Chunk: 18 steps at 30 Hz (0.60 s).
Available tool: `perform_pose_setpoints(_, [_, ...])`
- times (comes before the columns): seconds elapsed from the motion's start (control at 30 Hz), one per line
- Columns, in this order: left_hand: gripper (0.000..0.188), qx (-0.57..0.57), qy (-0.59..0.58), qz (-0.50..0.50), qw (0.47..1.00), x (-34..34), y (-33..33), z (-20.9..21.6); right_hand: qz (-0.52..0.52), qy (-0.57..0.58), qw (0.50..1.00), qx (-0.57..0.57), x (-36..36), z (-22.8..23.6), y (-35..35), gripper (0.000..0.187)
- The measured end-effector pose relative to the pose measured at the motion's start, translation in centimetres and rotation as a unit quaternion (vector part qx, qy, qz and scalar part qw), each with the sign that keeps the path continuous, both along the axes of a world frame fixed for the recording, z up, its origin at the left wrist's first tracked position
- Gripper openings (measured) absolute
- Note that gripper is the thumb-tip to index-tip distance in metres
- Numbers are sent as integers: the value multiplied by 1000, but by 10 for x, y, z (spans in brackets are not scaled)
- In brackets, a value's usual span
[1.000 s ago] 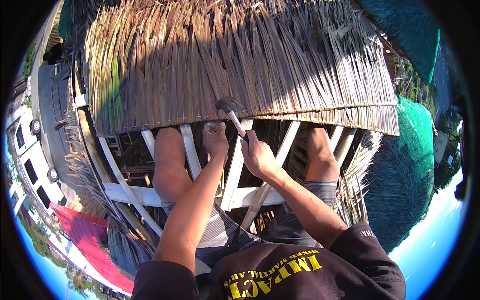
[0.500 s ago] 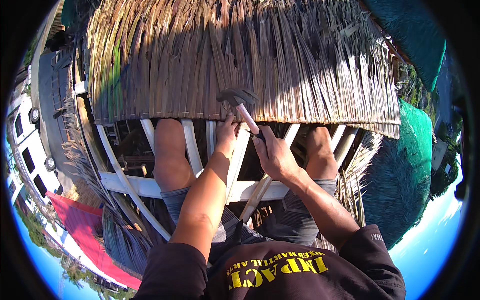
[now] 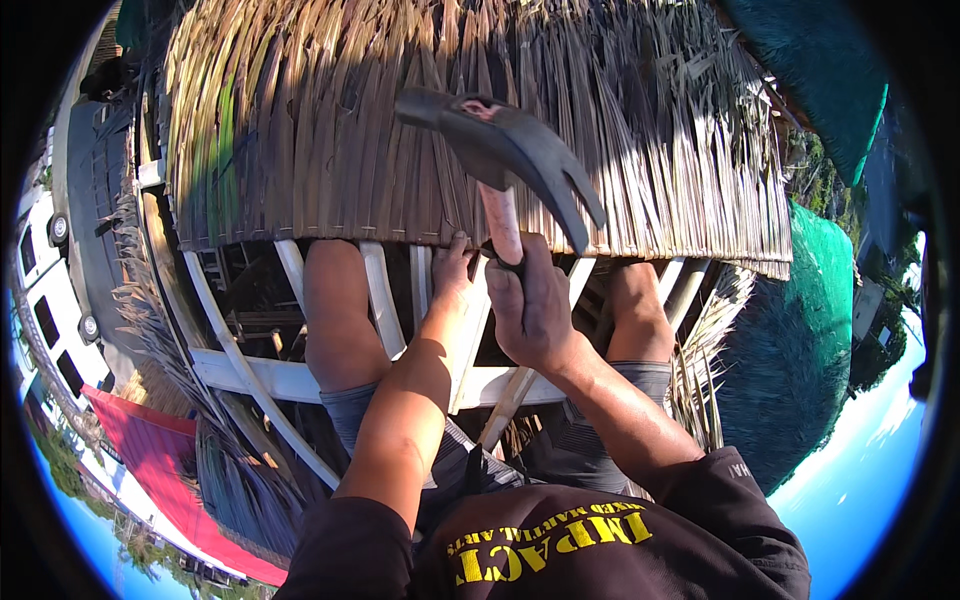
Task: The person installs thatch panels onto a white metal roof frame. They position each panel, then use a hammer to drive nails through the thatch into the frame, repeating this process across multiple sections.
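My right hand [image 3: 537, 310] is wrapped round the handle of a claw hammer [image 3: 497, 145]. The hammer is lifted, its dark head large in view, with the claw pointing right. Beside it, my left hand [image 3: 453, 275] is closed at the lower edge of a dry palm-leaf thatch panel [image 3: 400, 190], over a pale wooden rafter [image 3: 470, 345]. Whatever its fingers pinch is too small or too hidden to make out. Stitching runs along the panel's lower edge.
My bare knees poke up between several pale rafters, with a white crosswise beam [image 3: 280, 378] below them. Dark gaps show between the rafters. A green-covered thatched roof [image 3: 800, 330] rises at right; a red roof [image 3: 150, 450] and a white vehicle [image 3: 50, 300] lie to the left.
The hammer has risen from near the thatch edge toward me, its head now much larger in view. My left hand keeps its place at the thatch edge.
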<state>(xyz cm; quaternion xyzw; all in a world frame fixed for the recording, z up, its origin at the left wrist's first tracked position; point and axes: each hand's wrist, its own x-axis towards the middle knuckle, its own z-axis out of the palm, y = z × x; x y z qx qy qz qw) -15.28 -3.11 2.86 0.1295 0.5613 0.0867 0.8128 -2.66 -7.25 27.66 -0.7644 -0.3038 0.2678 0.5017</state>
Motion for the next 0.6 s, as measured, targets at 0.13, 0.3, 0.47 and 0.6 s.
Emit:
perform_pose_setpoints(0.13, [32, 0, 38, -23, 999, 7, 5, 16, 153, 30, 954, -257, -10, -39, -9, 24])
perform_pose_setpoints(0.3, [33, -49, 27, -39, 998, 0, 7, 21, -17, 11, 995, -97, -4, -63, -13, 20])
perform_pose_setpoints(0.47, [27, 8, 136, -322, 937, -14, 12, 43, 186, 31, 907, -376, 3, -31, 0, 29])
perform_pose_setpoints(0.6, [41, 258, 13, -486, 835, -43, 52, 166, 71, -41, 964, -252, -6, 11, 6, 28])
